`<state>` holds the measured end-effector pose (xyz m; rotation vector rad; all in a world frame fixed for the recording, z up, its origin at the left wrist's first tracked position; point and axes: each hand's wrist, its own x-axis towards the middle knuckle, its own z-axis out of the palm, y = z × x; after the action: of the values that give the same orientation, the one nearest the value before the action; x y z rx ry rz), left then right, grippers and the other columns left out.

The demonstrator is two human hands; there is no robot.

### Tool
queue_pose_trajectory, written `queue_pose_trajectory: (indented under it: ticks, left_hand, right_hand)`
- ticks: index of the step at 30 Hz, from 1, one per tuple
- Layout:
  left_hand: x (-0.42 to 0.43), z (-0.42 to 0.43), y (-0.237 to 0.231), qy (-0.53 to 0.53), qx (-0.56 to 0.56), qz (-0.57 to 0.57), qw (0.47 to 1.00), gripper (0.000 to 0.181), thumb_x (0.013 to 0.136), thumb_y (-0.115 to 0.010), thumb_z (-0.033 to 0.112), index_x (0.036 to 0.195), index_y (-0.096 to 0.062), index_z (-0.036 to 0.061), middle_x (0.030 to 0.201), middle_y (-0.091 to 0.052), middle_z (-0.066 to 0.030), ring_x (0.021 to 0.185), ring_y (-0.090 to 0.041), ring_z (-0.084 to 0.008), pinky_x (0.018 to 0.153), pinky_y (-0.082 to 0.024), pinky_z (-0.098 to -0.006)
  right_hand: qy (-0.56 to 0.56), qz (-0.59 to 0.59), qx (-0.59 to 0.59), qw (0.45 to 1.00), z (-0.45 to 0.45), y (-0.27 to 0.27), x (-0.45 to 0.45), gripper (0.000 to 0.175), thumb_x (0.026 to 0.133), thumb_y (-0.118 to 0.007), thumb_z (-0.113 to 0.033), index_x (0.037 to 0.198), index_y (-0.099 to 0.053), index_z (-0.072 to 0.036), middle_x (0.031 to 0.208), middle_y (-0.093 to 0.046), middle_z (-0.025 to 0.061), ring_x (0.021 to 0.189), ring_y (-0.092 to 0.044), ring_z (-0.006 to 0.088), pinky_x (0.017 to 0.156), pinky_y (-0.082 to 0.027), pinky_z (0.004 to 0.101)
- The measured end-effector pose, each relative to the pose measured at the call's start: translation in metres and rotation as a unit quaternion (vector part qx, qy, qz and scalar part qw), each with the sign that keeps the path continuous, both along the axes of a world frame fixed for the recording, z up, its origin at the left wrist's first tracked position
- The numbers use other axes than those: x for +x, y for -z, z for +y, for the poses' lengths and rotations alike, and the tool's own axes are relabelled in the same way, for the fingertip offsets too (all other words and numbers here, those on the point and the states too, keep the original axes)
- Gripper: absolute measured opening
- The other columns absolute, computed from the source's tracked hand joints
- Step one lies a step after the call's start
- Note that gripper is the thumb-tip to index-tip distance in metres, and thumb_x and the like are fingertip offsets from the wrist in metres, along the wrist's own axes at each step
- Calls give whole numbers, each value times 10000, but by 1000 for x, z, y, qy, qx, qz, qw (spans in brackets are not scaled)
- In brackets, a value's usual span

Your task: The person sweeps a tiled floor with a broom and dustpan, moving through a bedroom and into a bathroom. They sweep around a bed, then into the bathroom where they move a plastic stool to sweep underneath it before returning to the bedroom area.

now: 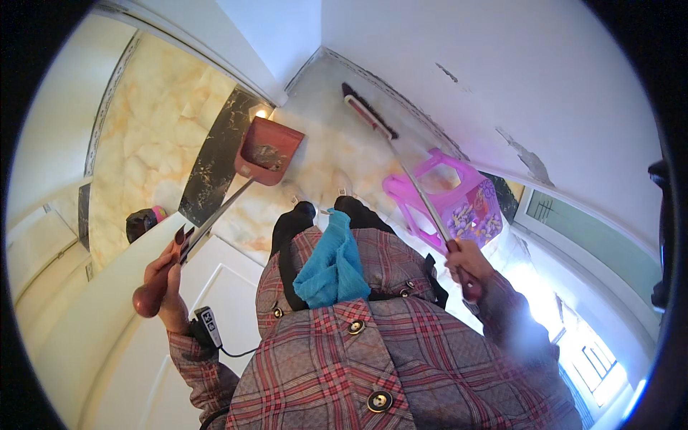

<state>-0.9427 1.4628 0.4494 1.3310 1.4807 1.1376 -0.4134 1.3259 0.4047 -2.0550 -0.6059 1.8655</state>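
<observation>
My left hand [167,290] grips the brown handle of a long-handled dustpan [293,141]. Grey dust and debris [267,156] lie in its red-brown pan, which is ahead of me by a dark floor strip. In my right hand [472,263] is the brown grip of a broom [371,115]. Its metal shaft runs forward to a head with dark bristles on the floor near the right-hand wall. The shaft passes in front of a pink plastic stool [411,188]. A blue cloth [330,269] hangs at my waist over a plaid coat.
A dark marbled threshold [215,145] crosses the doorway to the left. Beyond it a black bag [141,226] with something pink sits on the marble-patterned floor [145,118]. A white panelled door [215,285] stands at my left. The right wall [484,64] has peeling patches.
</observation>
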Motion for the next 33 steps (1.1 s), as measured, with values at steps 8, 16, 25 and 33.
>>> queue_pose_trajectory:
  ticks: [8,16,25,33]
  left_hand:
    - [-2,7,1,47,-1,-60,997,193,814,-558,-16,1004,-536,-39,1177,-558,-210,1115,-524,-267,1020,-340,-396]
    - [-23,6,26,52,-27,-64,996,202,815,-582,-35,1006,-530,3,1175,-560,-194,1119,-522,-253,1005,-359,-378]
    - [-39,10,47,115,-6,-65,991,203,810,-584,-35,1001,-533,7,1173,-559,-180,1116,-528,-248,972,-395,-358]
    - [-33,16,39,109,-8,-63,992,196,782,-598,-55,964,-543,-7,1124,-600,-173,1027,-581,-201,898,-449,-307]
  right_hand:
    - [62,-7,30,998,-4,-38,-49,155,695,-643,-76,653,-533,25,541,-532,71,403,-532,154,356,-408,278]
    - [84,-30,45,995,77,36,-128,198,717,-644,-92,618,-504,6,508,-491,57,372,-475,158,363,-417,302]
    - [134,-2,9,991,37,-41,-101,207,714,-646,-136,587,-545,-7,485,-514,48,389,-512,135,353,-378,267]
    - [31,-113,76,990,124,43,-141,202,679,-655,-116,566,-536,3,491,-532,72,408,-544,173,363,-412,320]
